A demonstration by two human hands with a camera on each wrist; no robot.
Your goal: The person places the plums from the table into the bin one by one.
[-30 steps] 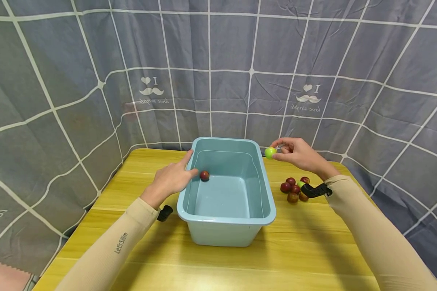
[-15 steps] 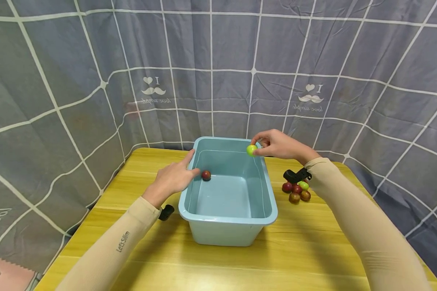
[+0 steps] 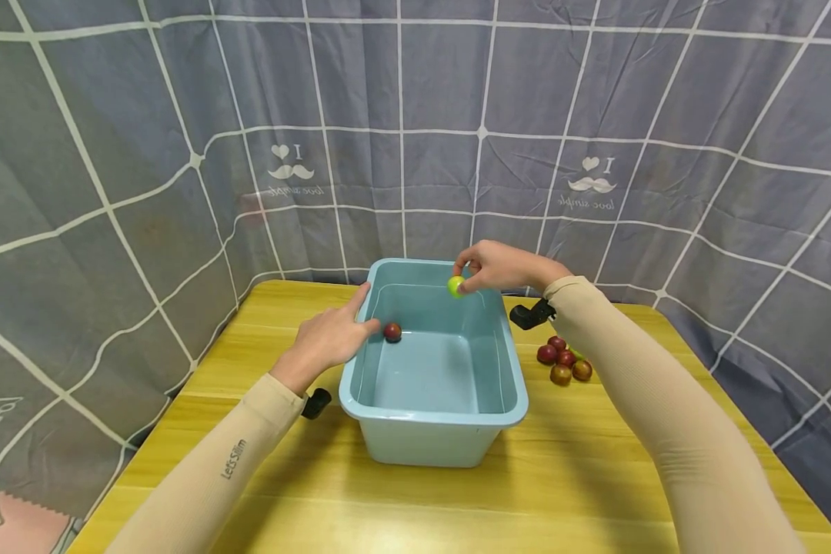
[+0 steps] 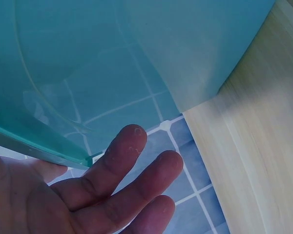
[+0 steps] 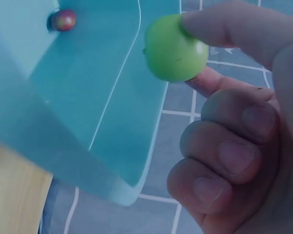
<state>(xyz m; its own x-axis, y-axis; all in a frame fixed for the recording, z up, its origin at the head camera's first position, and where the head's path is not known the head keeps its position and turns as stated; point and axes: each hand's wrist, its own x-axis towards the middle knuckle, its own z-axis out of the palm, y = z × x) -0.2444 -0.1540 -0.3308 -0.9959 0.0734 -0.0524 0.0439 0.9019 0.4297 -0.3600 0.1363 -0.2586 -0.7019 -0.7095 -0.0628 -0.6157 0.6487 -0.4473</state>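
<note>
A light blue plastic tub [image 3: 432, 419] stands on the wooden table, with one dark red plum [image 3: 392, 332] inside near its left wall. My right hand [image 3: 502, 265] pinches a green plum [image 3: 455, 287] between thumb and index finger over the tub's far right part; its other fingers [image 5: 219, 156] are curled into the palm. My left hand [image 3: 328, 338] rests on the tub's left rim, thumb reaching over the inside. In the left wrist view its loose fingers [image 4: 132, 185] hang outside the wall.
Right of the tub lies a cluster of several dark red plums [image 3: 561, 375] and a green one, partly hidden by the right sleeve. A grey checked curtain [image 3: 443, 177] surrounds the far side and flanks of the wooden table [image 3: 415, 508].
My right hand has carried the green plum leftward, from beside the tub's right rim to over its far part. The left hand has stayed on the left rim.
</note>
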